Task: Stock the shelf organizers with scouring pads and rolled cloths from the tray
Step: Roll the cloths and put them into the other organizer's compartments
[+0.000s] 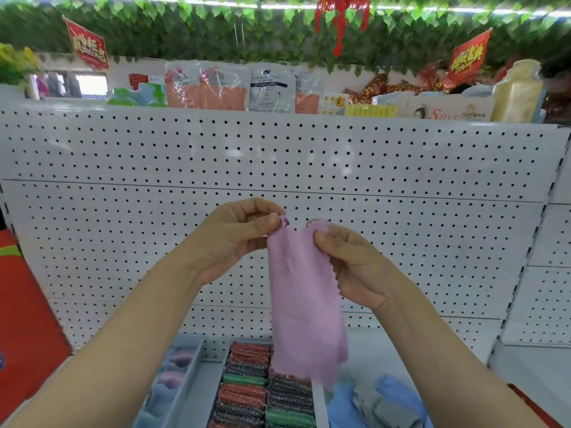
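My left hand (234,239) pinches the upper left corner of a pink cloth (304,301) between thumb and curled fingers, and my right hand (352,267) pinches the upper right edge the same way, thumb on the front face. Both hands sit near the middle of my view, the left at about 10 o'clock from the cloth's centre, the right at about 2 o'clock. The cloth hangs unrolled between them, straight down toward 6 o'clock, in front of the white pegboard (278,156). It is pale pink with a fine waffle-like weave and pinked, zigzag edges; its lower end is blurred.

Directly below the cloth, at 6 o'clock, an organizer (319,403) holds scouring pads (247,393) packed in two rows, in red, dark grey and green with a glittery sheen. The cloth's bottom hem hangs in front of the right row. At 7 o'clock from it a narrower grey organizer (188,378) holds rolled cloths (176,372) in pink and light blue, though they are blurred. At 5 o'clock lie loose blue and grey cloths (386,403); I cannot tell what they lie in.

Above the pegboard, at 12 o'clock, packaged goods (216,88) stand along the top shelf under green leaf garlands (185,35).
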`<act>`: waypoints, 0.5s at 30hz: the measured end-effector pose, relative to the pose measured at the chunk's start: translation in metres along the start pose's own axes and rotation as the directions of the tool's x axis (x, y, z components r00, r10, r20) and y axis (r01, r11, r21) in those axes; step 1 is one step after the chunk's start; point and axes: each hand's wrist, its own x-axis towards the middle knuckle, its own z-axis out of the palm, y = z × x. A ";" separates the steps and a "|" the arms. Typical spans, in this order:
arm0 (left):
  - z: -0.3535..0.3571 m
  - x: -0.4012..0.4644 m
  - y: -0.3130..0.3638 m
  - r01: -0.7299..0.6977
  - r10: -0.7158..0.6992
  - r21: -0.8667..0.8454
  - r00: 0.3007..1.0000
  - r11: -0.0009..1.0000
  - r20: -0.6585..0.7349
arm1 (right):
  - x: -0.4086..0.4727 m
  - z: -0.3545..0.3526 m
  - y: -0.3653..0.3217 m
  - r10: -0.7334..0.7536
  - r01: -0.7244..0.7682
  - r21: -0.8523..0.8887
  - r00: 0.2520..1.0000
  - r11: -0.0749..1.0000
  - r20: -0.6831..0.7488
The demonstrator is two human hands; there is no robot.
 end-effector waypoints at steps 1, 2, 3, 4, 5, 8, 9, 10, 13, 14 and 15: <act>0.000 0.000 -0.001 -0.002 0.002 0.013 1.000 1.000 0.031 | 0.002 0.000 0.001 -0.009 0.009 -0.004 1.000 1.000 0.022; 0.000 -0.001 -0.001 -0.008 0.007 0.023 0.998 1.000 0.057 | 0.004 0.000 0.002 -0.020 0.021 -0.018 0.999 1.000 0.024; 0.000 -0.001 -0.002 -0.014 0.011 0.031 0.997 0.999 0.079 | 0.006 -0.001 0.003 -0.033 0.034 -0.039 0.999 0.999 0.011; -0.002 -0.002 -0.003 -0.017 0.014 0.039 0.996 0.999 0.090 | 0.006 0.000 0.003 -0.038 0.038 -0.064 0.999 0.997 0.001; -0.002 -0.002 -0.005 -0.015 0.010 0.043 0.995 0.999 0.098 | 0.007 0.001 0.004 -0.038 0.038 -0.086 0.999 0.996 -0.001; -0.004 -0.001 -0.008 0.019 -0.026 0.051 0.989 0.999 0.143 | 0.007 0.011 0.010 -0.005 0.009 -0.102 0.999 0.995 0.041; -0.005 -0.001 -0.010 0.042 -0.049 0.041 0.984 0.998 0.170 | 0.007 0.013 0.012 0.008 -0.003 -0.097 0.999 0.995 0.053; -0.004 -0.001 -0.011 0.070 -0.073 0.023 0.978 0.997 0.194 | 0.007 0.016 0.015 0.013 -0.006 -0.098 0.998 0.995 0.065; -0.003 -0.001 -0.016 0.119 -0.104 -0.059 0.971 0.991 0.217 | 0.009 0.021 0.018 0.000 0.006 -0.102 0.998 0.995 0.064; -0.004 -0.001 -0.017 0.124 -0.110 -0.063 0.976 0.990 0.186 | 0.012 0.020 0.019 -0.001 0.005 -0.096 0.999 0.995 0.046; -0.005 -0.001 -0.017 0.126 -0.117 -0.053 0.982 0.991 0.148 | 0.014 0.019 0.021 -0.007 0.008 -0.089 1.000 0.996 0.018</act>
